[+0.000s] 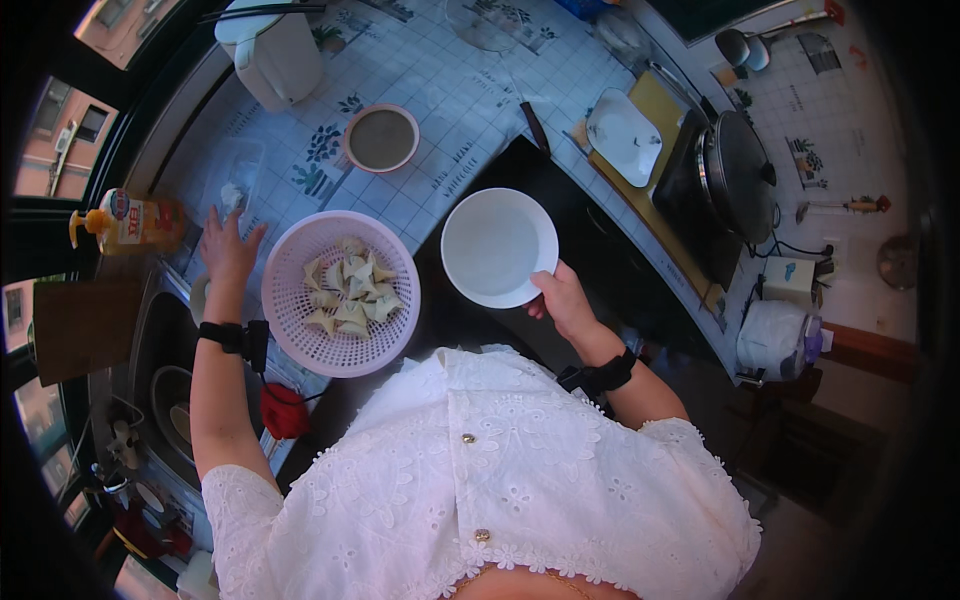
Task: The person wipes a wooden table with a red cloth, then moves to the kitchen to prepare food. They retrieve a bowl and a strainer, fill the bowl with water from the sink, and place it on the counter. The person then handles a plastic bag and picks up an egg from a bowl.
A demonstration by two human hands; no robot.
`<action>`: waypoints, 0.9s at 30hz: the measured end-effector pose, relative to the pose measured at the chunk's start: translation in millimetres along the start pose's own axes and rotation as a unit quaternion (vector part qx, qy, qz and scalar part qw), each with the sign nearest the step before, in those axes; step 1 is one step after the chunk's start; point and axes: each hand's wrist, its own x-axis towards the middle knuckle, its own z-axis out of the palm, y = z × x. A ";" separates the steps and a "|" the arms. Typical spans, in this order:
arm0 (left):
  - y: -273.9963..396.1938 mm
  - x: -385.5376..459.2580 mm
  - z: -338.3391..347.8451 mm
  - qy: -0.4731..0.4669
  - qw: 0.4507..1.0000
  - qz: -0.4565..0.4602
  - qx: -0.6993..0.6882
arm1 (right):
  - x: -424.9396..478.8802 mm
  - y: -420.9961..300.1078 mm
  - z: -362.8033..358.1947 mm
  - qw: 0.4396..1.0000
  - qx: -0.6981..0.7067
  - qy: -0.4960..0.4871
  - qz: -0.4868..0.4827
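Note:
My right hand (pixel 559 295) grips the rim of a white bowl (pixel 499 244), thumb over the edge, in front of the dark counter front. The bowl looks pale inside; whether it holds liquid is unclear. To the left, my left hand (pixel 231 244) has its fingers spread and holds nothing visible. Its fingertips are close to a clear plastic container (pixel 244 169) with a small white lump (pixel 231 196) in it. Between my hands a pink plastic colander (pixel 274 319) holds several folded wontons (pixel 352 289). Beyond it, a bowl (pixel 381 138) with an orange rim contains greyish contents.
A soap pump bottle (pixel 142 221) and a sink (pixel 154 337) are at the left. A white jug (pixel 274 60) stands at the back left. On the right counter are a dark-handled utensil (pixel 535 129), a square white plate (pixel 626 139) and a lidded pan (pixel 739 176) on a cooker.

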 end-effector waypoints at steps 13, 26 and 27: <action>-10.1 -107.2 -3.7 -0.333 0.749 -0.254 -0.513 | 16.9 9.4 -7.0 1.000 -0.020 0.007 -0.007; -58.6 -168.3 -101.4 -0.189 0.600 -0.283 -0.724 | 44.2 0.9 38.4 0.992 -0.092 -0.087 -0.014; -67.9 -177.7 -112.6 -0.156 0.597 -0.284 -0.734 | 48.3 2.5 48.7 0.990 -0.095 -0.104 -0.010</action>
